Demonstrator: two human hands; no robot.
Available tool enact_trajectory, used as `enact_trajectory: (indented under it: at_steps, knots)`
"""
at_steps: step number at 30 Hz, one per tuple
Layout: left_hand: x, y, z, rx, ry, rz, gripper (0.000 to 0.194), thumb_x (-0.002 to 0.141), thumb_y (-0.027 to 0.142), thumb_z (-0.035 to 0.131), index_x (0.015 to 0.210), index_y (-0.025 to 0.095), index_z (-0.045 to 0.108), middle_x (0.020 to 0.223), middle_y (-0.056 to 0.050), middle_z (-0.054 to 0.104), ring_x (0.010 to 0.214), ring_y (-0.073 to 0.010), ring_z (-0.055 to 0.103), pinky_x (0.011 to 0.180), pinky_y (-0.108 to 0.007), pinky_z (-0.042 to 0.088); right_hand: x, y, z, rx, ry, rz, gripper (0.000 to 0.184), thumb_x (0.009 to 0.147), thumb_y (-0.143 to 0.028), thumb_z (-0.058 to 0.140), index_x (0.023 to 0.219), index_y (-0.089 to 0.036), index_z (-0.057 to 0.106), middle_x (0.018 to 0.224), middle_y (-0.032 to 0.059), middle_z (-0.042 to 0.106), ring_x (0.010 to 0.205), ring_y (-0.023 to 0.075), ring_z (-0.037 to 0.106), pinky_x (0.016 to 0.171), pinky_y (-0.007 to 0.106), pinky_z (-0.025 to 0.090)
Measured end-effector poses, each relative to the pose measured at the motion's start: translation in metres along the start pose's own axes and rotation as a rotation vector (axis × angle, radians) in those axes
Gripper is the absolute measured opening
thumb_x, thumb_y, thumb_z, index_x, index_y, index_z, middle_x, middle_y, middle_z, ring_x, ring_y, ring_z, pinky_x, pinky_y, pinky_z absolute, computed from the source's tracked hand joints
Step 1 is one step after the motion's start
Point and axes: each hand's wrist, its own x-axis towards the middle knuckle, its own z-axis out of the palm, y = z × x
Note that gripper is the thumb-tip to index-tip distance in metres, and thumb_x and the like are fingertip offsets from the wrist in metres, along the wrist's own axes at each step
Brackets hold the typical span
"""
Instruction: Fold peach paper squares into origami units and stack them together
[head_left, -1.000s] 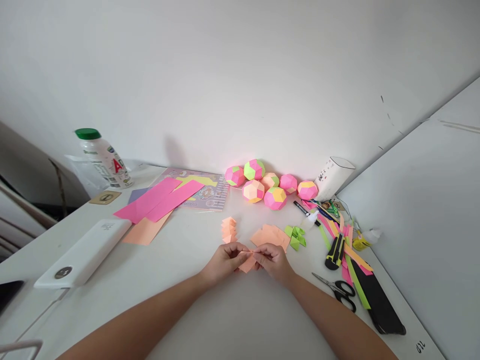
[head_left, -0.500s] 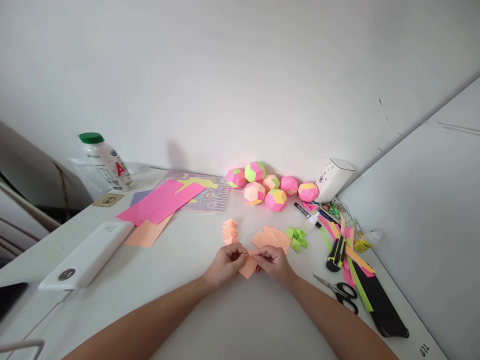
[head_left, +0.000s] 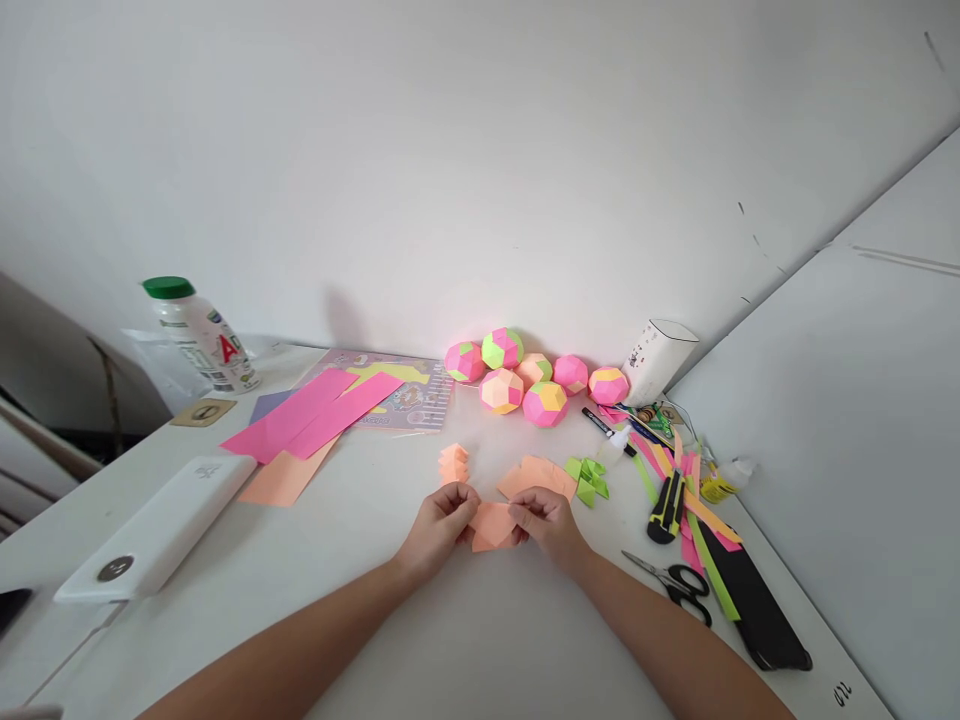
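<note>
Both hands meet over the middle of the white table (head_left: 465, 640) on a small peach paper piece (head_left: 493, 524). My left hand (head_left: 442, 525) pinches its left edge with curled fingers. My right hand (head_left: 546, 522) pinches its right edge. Just behind the hands lie a stack of folded peach units (head_left: 454, 465), a fan of flat peach squares (head_left: 541, 475) and some folded green pieces (head_left: 589, 476).
Several pink, green and yellow paper balls (head_left: 525, 375) sit against the wall beside a white cup (head_left: 658, 360). Scissors (head_left: 671, 577), a utility knife (head_left: 664, 507), glue and paper strips lie right. Pink and peach sheets (head_left: 307, 425), a white power bank (head_left: 154, 530) and a bottle (head_left: 196, 335) lie left.
The peach piece now shows wider and flatter between my hands, which have moved slightly apart. The view has shifted a little.
</note>
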Motion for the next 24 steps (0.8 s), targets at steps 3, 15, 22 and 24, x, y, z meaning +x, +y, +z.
enact_trajectory:
  at_steps: [3, 15, 22, 24]
  knots:
    - [-0.0004, -0.0002, 0.0003, 0.019, -0.052, -0.008, 0.030, 0.074, 0.046, 0.059, 0.075, 0.018, 0.050, 0.060, 0.006, 0.044, 0.046, -0.0066, 0.040, 0.045, -0.019, 0.033, -0.0003, -0.0004, -0.0002, 0.017, 0.003, 0.018, 0.024, 0.074, -0.038, 0.067, 0.075, -0.015, 0.060, 0.055, -0.0024, 0.059, 0.047, 0.0107, 0.058, 0.048, 0.022, 0.048]
    - [-0.0045, -0.0028, 0.0048, 0.338, -0.175, 0.061, 0.018, 0.076, 0.034, 0.054, 0.069, 0.017, 0.053, 0.052, 0.006, 0.042, 0.046, -0.0084, 0.037, 0.045, -0.020, 0.028, -0.0036, -0.0048, 0.0033, -0.130, -0.142, -0.016, 0.020, 0.078, -0.036, 0.061, 0.076, -0.016, 0.062, 0.064, -0.0004, 0.059, 0.055, 0.0114, 0.057, 0.053, 0.024, 0.046]
    - [-0.0073, 0.0012, 0.0083, 0.373, -0.212, 0.064, 0.012, 0.074, 0.029, 0.052, 0.071, 0.018, 0.053, 0.049, 0.007, 0.041, 0.043, -0.0085, 0.036, 0.043, -0.020, 0.027, -0.0041, -0.0013, 0.0034, -0.184, -0.169, -0.062, 0.006, 0.077, -0.020, 0.056, 0.073, -0.016, 0.059, 0.062, -0.0016, 0.056, 0.055, 0.0109, 0.054, 0.052, 0.022, 0.042]
    - [-0.0078, 0.0028, 0.0092, 0.407, -0.205, 0.095, 0.010, 0.073, 0.026, 0.052, 0.068, 0.017, 0.053, 0.048, 0.007, 0.039, 0.044, -0.0084, 0.034, 0.043, -0.020, 0.025, -0.0042, -0.0015, 0.0039, -0.198, -0.164, -0.063, 0.005, 0.075, -0.016, 0.055, 0.071, -0.016, 0.058, 0.060, -0.0022, 0.054, 0.053, 0.0104, 0.052, 0.050, 0.022, 0.040]
